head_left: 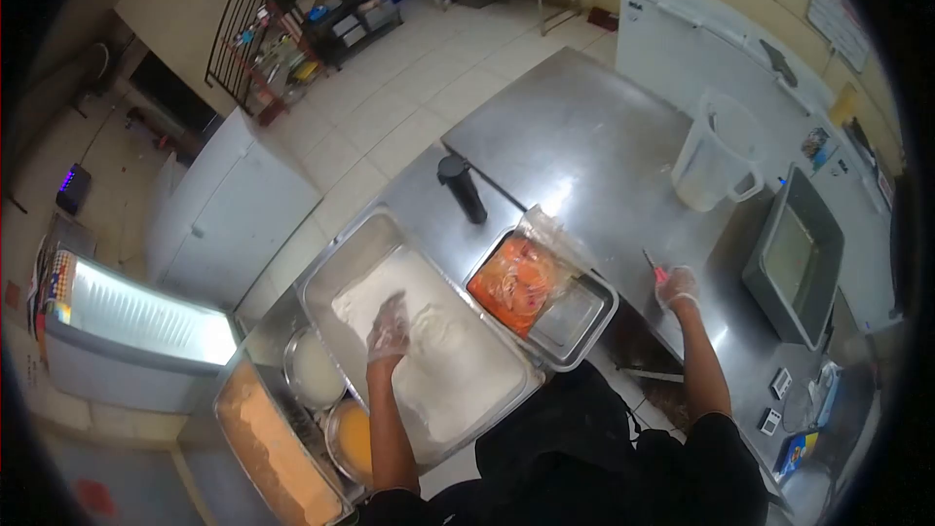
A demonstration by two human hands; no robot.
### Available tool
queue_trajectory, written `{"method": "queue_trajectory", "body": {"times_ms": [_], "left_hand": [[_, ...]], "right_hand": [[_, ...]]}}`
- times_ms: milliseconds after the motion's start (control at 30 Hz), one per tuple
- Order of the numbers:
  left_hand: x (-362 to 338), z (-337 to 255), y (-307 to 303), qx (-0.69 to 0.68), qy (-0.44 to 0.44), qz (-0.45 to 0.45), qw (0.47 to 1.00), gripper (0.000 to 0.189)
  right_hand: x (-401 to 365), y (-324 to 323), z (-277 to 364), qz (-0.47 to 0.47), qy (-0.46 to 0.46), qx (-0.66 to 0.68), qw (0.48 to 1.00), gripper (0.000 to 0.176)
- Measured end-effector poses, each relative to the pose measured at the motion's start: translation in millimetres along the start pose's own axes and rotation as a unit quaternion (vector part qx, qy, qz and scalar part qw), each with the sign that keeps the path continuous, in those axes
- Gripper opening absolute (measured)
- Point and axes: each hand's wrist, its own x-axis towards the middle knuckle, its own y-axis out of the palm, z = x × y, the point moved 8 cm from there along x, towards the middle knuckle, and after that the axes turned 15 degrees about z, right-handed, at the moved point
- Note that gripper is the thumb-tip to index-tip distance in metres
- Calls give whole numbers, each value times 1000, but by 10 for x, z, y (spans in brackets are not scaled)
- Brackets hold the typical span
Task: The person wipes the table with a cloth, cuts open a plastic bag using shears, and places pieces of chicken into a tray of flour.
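My left hand (389, 327), in a clear plastic glove dusted white, is over the white powder (438, 370), which looks like flour, in a deep metal tray (318, 284). Its fingers stretch forward, and I see nothing held in them. Out to the right, my gloved right hand (677, 288) is closed around what looks like a small red-handled knife (657, 274), its thin end pointing away over the steel table. Between the hands, a smaller metal pan (575, 331) holds orange-red, meat-like pieces (516, 278) under clear plastic.
Left of the flour tray are a bowl of whitish liquid (317, 370), a bowl of yellow liquid (353, 438) and a tray of orange-tan crumbs (273, 448). A black bottle (463, 190) stands beyond. A clear pitcher (714, 156) and grey tub (797, 253) are on the right.
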Motion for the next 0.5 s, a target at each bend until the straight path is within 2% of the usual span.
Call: {"method": "queue_trajectory", "body": {"times_ms": [33,100,167,233,300,367,433,467,500], "left_hand": [[24,-194,-94,9,116,-34,993,44],[203,-296,-184,32,99,-25,994,48],[461,-608,-317,52,97,-15,994,51],[693,-1112,-444,51,140,-6,989,49],[1005,-1554,-319,39,183,-2,982,49],[1208,-2202,-34,63,345,49,935,52],[1328,-2790,286,155,349,104,918,52],[1441,-2902,605,248,411,39,877,56],[1556,-2935,981,335,464,-27,819,61]], "right_hand": [[-75,-13,-15,8,-6,-1,1000,44],[-227,-141,-69,-46,-47,85,994,36],[-148,-22,-100,-45,-51,79,995,35],[-71,103,-183,-46,-58,60,995,43],[-35,154,-201,-28,-39,67,997,46],[-10,233,-260,-13,-27,75,997,49],[-99,218,-390,-180,-71,206,959,44],[-45,254,-489,-163,-36,261,951,40],[-136,222,-518,-167,-29,262,950,40]]}}
